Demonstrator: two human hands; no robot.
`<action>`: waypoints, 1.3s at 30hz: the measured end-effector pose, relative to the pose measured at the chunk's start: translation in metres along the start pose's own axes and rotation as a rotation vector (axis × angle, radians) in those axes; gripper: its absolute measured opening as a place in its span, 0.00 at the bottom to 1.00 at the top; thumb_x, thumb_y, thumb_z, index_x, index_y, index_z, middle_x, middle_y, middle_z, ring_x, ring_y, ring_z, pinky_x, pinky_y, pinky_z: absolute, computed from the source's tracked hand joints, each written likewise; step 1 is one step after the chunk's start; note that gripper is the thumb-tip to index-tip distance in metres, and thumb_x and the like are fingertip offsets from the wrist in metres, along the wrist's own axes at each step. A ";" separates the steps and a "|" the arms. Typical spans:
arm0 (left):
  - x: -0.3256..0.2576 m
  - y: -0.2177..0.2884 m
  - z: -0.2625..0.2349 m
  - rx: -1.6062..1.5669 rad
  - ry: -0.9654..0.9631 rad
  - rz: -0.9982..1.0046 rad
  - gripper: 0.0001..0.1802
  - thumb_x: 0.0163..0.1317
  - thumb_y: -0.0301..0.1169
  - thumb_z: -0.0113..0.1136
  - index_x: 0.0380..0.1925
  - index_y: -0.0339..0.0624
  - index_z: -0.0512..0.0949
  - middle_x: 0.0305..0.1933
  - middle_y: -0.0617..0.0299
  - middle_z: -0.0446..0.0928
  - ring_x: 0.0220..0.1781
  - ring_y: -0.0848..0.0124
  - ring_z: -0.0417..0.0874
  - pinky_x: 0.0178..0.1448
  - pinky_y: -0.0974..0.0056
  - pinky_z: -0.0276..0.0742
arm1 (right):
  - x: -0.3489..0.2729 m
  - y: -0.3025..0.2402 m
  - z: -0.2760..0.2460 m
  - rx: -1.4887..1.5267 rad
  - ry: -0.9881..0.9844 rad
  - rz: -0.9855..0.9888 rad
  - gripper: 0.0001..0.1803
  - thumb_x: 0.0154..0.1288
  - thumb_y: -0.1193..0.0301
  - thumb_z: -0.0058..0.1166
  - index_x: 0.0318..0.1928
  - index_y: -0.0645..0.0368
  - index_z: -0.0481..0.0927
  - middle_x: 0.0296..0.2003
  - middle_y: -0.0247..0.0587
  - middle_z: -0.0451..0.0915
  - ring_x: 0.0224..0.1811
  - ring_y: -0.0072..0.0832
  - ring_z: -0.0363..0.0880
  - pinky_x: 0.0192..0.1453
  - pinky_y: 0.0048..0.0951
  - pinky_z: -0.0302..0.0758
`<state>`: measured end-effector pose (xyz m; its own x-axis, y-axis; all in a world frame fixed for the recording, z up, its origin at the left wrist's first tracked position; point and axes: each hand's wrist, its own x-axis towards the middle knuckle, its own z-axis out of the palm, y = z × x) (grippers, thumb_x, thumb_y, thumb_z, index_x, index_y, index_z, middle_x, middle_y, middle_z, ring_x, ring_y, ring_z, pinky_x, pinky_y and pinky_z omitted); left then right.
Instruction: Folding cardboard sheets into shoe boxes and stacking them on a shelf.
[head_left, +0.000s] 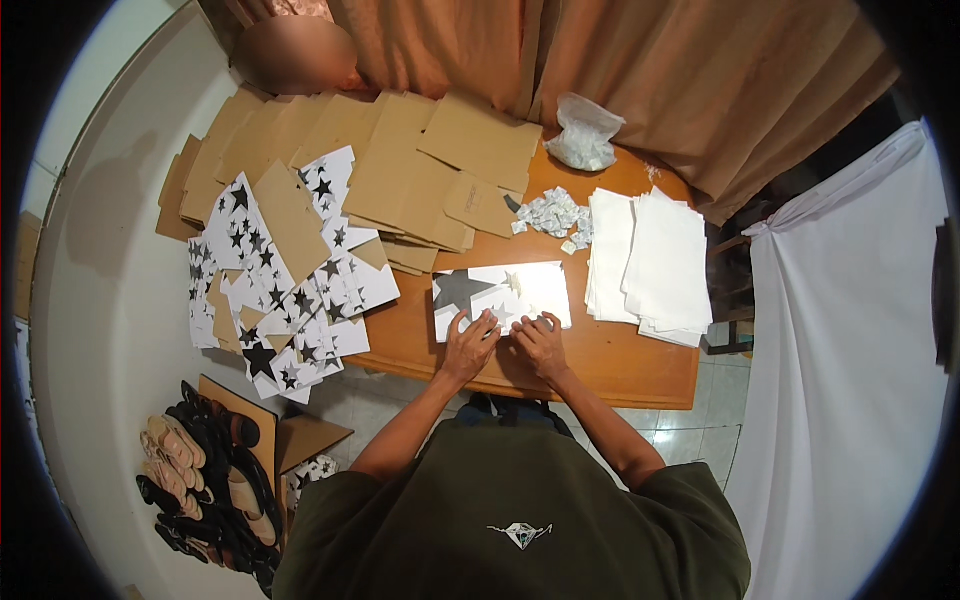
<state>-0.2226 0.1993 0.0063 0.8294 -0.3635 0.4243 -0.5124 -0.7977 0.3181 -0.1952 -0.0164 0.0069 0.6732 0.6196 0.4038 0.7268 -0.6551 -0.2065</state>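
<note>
Grip unclear, left hand (pixel 470 347) and right hand (pixel 540 346) touching star-printed white box (pixel 500 298) near side, white sheets (pixel 665 262) right

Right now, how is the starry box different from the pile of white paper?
The starry box shows stars, while the white paper pile looks plain. The box has fingers touching it; the pile has none. Both lie on the orange-brown table.

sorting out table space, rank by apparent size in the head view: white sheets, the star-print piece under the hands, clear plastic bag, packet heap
1. White sheets
2. Star-print piece
3. Clear plastic bag and packet heap: too alike to rank
</note>
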 end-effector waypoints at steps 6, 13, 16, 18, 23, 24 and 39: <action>0.002 0.007 -0.006 0.005 -0.045 -0.080 0.14 0.61 0.33 0.67 0.46 0.44 0.83 0.55 0.60 0.81 0.69 0.62 0.75 0.74 0.38 0.54 | 0.015 0.001 -0.024 0.095 -0.078 0.008 0.16 0.56 0.67 0.66 0.47 0.52 0.84 0.52 0.33 0.82 0.58 0.31 0.77 0.70 0.57 0.60; 0.039 0.050 -0.036 -0.181 0.000 -0.299 0.10 0.62 0.34 0.67 0.40 0.41 0.83 0.45 0.58 0.82 0.55 0.61 0.82 0.62 0.49 0.70 | 0.049 0.069 -0.053 0.455 0.050 0.214 0.16 0.65 0.69 0.60 0.52 0.60 0.82 0.52 0.48 0.82 0.57 0.46 0.77 0.65 0.45 0.70; 0.034 0.072 -0.026 -0.342 -0.082 -0.489 0.11 0.63 0.35 0.66 0.38 0.38 0.83 0.41 0.56 0.83 0.46 0.58 0.85 0.52 0.55 0.76 | 0.049 0.114 -0.042 0.470 0.094 0.326 0.19 0.68 0.67 0.57 0.57 0.61 0.80 0.53 0.53 0.82 0.57 0.50 0.78 0.64 0.44 0.73; 0.029 0.091 -0.010 -0.420 -0.098 -0.571 0.11 0.63 0.35 0.66 0.37 0.37 0.83 0.39 0.54 0.83 0.42 0.56 0.85 0.47 0.56 0.78 | 0.047 0.141 -0.030 0.471 0.104 0.383 0.22 0.70 0.66 0.56 0.61 0.62 0.78 0.54 0.55 0.82 0.57 0.52 0.78 0.64 0.44 0.73; 0.009 0.127 0.058 -0.630 -0.154 -0.955 0.25 0.61 0.37 0.69 0.56 0.37 0.78 0.49 0.50 0.85 0.47 0.58 0.88 0.53 0.57 0.81 | 0.053 0.169 -0.013 0.931 -0.223 0.539 0.29 0.75 0.56 0.54 0.66 0.63 0.74 0.61 0.55 0.79 0.63 0.45 0.78 0.67 0.38 0.72; 0.012 0.136 0.069 -0.624 -0.147 -0.977 0.25 0.61 0.37 0.69 0.56 0.37 0.78 0.49 0.50 0.85 0.47 0.58 0.88 0.53 0.57 0.81 | 0.052 0.172 -0.013 1.040 -0.286 0.560 0.29 0.75 0.53 0.53 0.66 0.61 0.75 0.61 0.53 0.79 0.64 0.41 0.77 0.67 0.35 0.71; 0.044 0.224 0.083 -0.342 0.677 -1.274 0.45 0.60 0.30 0.71 0.74 0.34 0.58 0.62 0.45 0.66 0.62 0.55 0.74 0.64 0.56 0.74 | 0.019 0.160 -0.060 1.051 -0.315 0.109 0.33 0.59 0.68 0.66 0.65 0.62 0.74 0.57 0.53 0.76 0.60 0.46 0.76 0.66 0.39 0.71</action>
<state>-0.2825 -0.0349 0.0255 0.5397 0.8417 -0.0124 0.3568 -0.2154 0.9090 -0.0744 -0.1350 0.0347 0.6368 0.7611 0.1234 0.3149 -0.1107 -0.9426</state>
